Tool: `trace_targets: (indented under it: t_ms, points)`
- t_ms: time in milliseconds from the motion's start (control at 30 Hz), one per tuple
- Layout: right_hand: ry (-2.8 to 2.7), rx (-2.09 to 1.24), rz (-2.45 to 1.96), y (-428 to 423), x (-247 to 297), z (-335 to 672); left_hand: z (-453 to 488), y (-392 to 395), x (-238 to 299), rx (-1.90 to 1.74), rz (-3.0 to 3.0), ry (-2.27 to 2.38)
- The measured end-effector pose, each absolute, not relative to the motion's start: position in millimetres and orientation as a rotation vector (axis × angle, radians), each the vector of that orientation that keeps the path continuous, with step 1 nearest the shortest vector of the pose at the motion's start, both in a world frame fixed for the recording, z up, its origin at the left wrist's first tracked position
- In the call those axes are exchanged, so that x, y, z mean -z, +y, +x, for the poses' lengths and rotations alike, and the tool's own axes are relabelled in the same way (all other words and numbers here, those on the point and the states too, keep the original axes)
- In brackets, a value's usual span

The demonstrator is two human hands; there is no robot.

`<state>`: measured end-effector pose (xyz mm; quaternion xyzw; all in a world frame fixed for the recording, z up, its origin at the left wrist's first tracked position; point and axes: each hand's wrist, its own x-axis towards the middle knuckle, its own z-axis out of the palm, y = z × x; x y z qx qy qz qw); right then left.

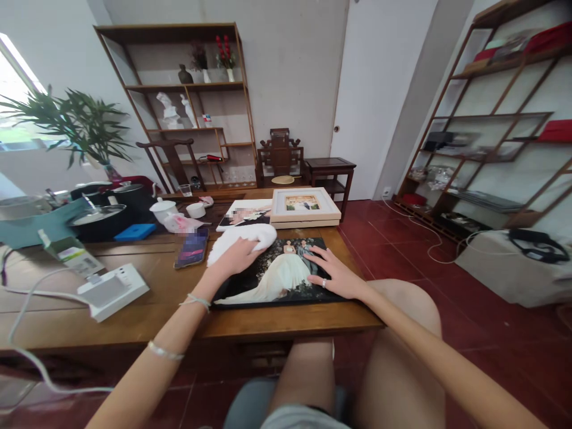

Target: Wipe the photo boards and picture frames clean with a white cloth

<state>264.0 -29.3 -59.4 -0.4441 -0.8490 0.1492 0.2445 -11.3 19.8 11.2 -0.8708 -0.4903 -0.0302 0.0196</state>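
A dark wedding photo panel lies flat near the front edge of the wooden table. My left hand grips a fluffy white cloth over the panel's upper left part; its fingertips are partly sunk in the cloth. On the panel's right side rests my right hand, open, with the fingers spread and a ring on one of them. Behind the panel sit a light-framed picture and, to its left, another photo print, partly hidden by the cloth.
Left of the cloth lies a phone. Farther left are a white power strip with a cable, a small green-and-white box, a blue box, a lidded pan and a white teapot. Shelves stand behind and right.
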Motion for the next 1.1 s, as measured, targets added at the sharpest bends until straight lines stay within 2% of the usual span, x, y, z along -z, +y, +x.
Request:
trace_targets:
  t_ms: [167,433,567,867,967,1100]
  points:
    - [-2.270,-0.442,-1.203,-25,61,264,-44,-7,-1,0.083,-2.659,-1.537]
    - [-2.238,-0.438,-1.187,-19,68,264,-13,-88,8,0.095,-2.807,-1.269]
    - [-2.256,-0.401,-1.189,-19,67,266,-3,-75,7,0.085,-2.829,-1.302]
    - [-2.266,-0.398,-1.185,-22,63,267,-19,8,3,0.062,-2.674,-1.420]
    - [-2.258,-0.392,-1.187,-22,62,266,-23,5,0,0.042,-2.656,-1.424]
    - [-2.269,-0.396,-1.181,-22,62,266,-21,-41,4,0.009,-2.642,-1.401]
